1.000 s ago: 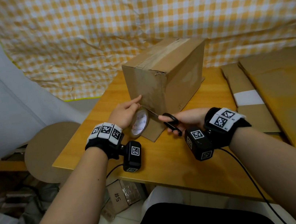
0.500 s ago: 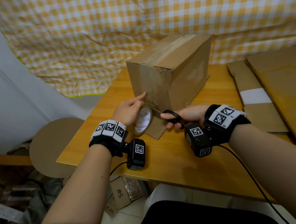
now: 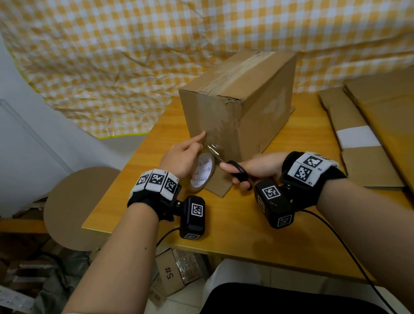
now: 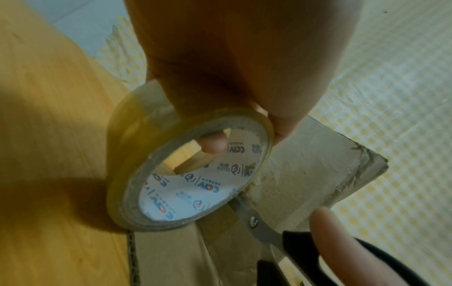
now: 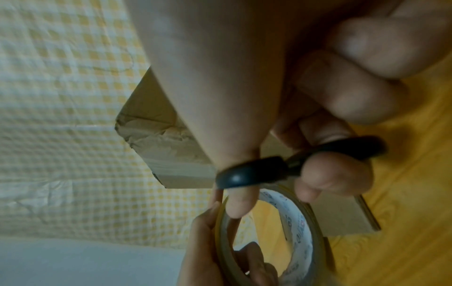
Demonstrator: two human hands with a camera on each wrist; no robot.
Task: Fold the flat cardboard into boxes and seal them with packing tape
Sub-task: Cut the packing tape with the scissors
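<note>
A folded cardboard box point(image 3: 243, 103) stands on the wooden table point(image 3: 239, 221), with tape along its top seam and down its near face. My left hand point(image 3: 186, 154) grips a roll of clear packing tape point(image 3: 202, 172) by its core at the box's foot; its forefinger presses the tape strip onto the box face. My right hand point(image 3: 253, 170) holds black-handled scissors point(image 3: 234, 170), blades at the strip between roll and box. The left wrist view shows the roll point(image 4: 190, 174) and the blades point(image 4: 259, 228). The right wrist view shows fingers through the scissor handles point(image 5: 300, 162).
Flat cardboard sheets point(image 3: 395, 128) are stacked on the table's right side. A loose flap of cardboard point(image 3: 220, 184) lies under the box's near corner. A yellow checked cloth point(image 3: 207, 22) hangs behind. A round cardboard disc point(image 3: 81, 202) and clutter sit low left.
The scissor blades have closed in on the tape strip between roll and box. Both hands stay at the box's near face, and the head view has shifted slightly.
</note>
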